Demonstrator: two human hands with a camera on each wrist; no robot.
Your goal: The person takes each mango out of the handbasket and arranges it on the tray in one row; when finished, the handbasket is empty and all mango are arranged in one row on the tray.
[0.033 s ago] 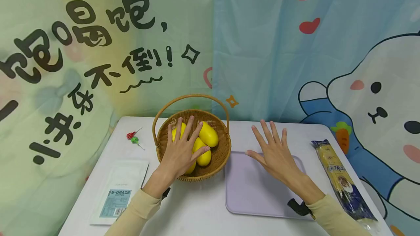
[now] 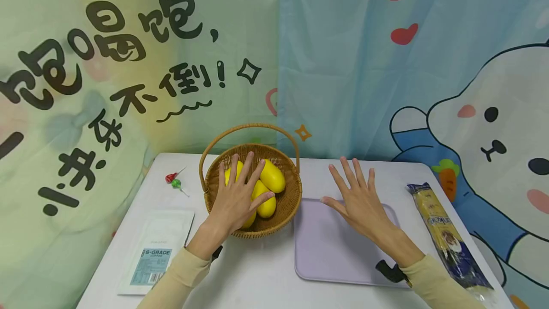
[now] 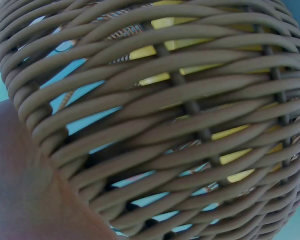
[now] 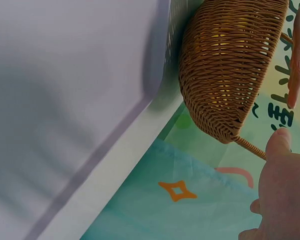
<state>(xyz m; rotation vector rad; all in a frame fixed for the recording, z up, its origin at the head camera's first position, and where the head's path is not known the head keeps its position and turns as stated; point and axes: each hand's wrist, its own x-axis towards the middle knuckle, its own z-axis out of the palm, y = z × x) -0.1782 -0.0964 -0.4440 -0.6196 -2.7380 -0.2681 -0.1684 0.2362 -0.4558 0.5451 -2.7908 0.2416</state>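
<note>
Left hand (image 2: 236, 199) lies flat w/ fingers straight & spread over the wicker basket (image 2: 288, 204), palm down on the yellow fruits (image 2: 272, 175) inside; it grips nothing. Fingertips reach toward the far side of the basket, just under the arched handle (image 2: 249, 130). One fruit shows just right of the fingers, another peeks out below the thumb side. Left wrist view is filled w/ the basket's woven wall (image 3: 180, 125), yellow showing through the gaps; the hand itself isn't visible there.

Right hand (image 2: 358, 199) is also wide open, fingers splayed, resting or hovering palm down over the far-left part of the lilac mat (image 2: 330, 252); can't tell if it touches. Basket sits just left of this hand, its edge touching or nearly touching the mat's left edge. Right wrist view shows the basket's side (image 4: 225, 65) & a thumb and fingertip (image 4: 296, 70) held apart, nothing between them.

Well left of the left hand: two wrapped lollipops (image 2: 173, 180), red & green, and nearer the person a white packet (image 2: 156, 252) w/ a blue label. Right of the right hand, a long pasta pack (image 2: 446, 232) lies along the table (image 2: 257, 275) edge. Cream sleeves cover both forearms.
</note>
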